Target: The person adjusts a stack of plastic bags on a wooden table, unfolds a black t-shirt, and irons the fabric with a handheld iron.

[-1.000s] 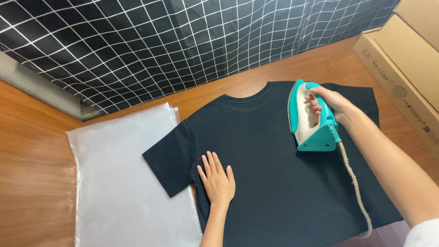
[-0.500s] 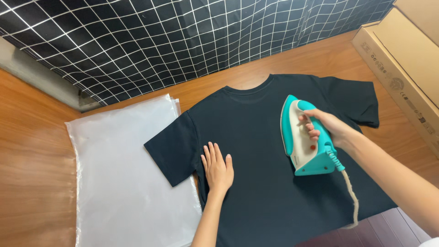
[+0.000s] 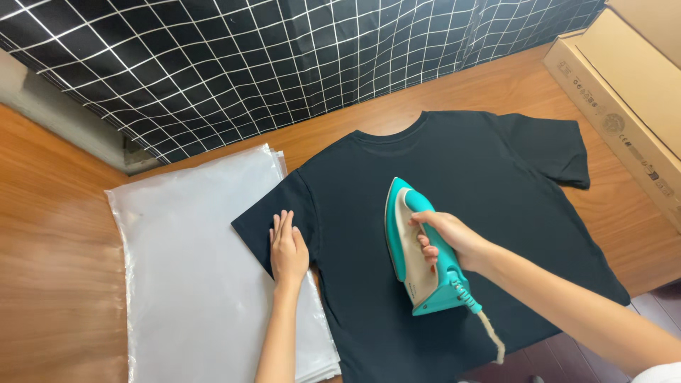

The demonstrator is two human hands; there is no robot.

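Ironing a black T-shirt (image 3: pixel 454 177) on the worktop (image 3: pixel 57 234).
Right hand (image 3: pixel 447 237) grips the teal iron (image 3: pixel 418 248); left hand (image 3: pixel 287 248) lies flat, released, on the sleeve.

Black T-shirt (image 3: pixel 454 184), teal-and-white iron (image 3: pixel 418 248), black-and-white grid cloth (image 3: pixel 284 57).

One camera only — worn on the person's head, it looks steeply down and forward across the desk (image 3: pixel 496 92) from close above. The forearms enter from the bottom edge, and the checked cloth (image 3: pixel 248 64) fills the far side — the top of the view.
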